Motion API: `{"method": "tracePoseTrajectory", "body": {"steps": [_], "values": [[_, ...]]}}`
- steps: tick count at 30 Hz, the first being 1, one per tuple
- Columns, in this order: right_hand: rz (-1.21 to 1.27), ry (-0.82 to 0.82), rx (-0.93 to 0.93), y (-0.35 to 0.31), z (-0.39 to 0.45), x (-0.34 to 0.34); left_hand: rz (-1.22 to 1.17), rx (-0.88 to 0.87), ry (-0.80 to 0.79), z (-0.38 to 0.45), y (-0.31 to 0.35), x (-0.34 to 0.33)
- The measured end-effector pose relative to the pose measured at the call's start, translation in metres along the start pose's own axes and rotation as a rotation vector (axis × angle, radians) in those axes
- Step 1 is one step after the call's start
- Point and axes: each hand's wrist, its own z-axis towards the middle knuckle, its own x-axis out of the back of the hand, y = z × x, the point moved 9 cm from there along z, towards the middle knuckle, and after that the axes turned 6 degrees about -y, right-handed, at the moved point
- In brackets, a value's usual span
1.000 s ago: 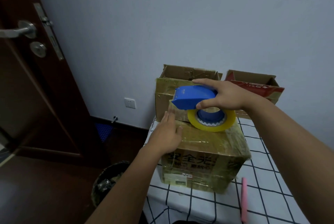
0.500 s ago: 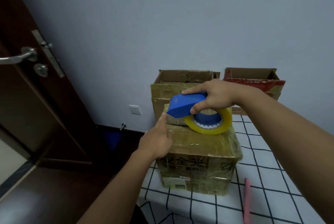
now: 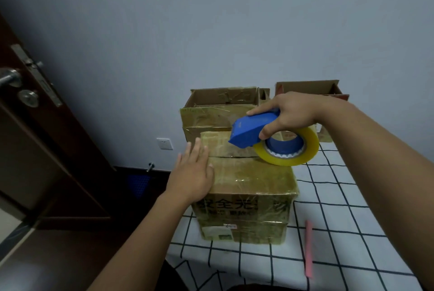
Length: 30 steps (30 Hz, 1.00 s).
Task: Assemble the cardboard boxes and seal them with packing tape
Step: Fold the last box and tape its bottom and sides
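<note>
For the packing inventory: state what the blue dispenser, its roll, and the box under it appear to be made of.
Tape dispenser: looks like moulded plastic, uniform blue, smooth matte.
Tape roll: seems clear yellowish plastic film, glossy and translucent.
Front box: brown cardboard, folded flaps, printed side; shiny wrinkled patches suggest tape over it.

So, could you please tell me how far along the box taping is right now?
Done: the front box has its flaps folded shut and carries glossy tape. In hand: the right hand holds the blue tape dispenser over its top seam while the left hand lies flat on its left edge. Left: two boxes behind stand open-topped.
</note>
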Motion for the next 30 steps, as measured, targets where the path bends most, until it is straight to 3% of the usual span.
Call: {"method": "tracePoseTrajectory", "body": {"steps": [2,6,30], "values": [[-0.014,0.001,-0.002,-0.002,0.001,-0.001,0.037,-0.095,0.029,-0.001,0.013,0.003],[-0.04,0.003,0.003,-0.007,0.003,-0.003,0.054,-0.096,-0.114,0.0,0.022,-0.009],[-0.148,0.029,0.02,-0.02,0.013,-0.009,0.099,-0.198,-0.087,0.001,0.057,-0.013]]}}
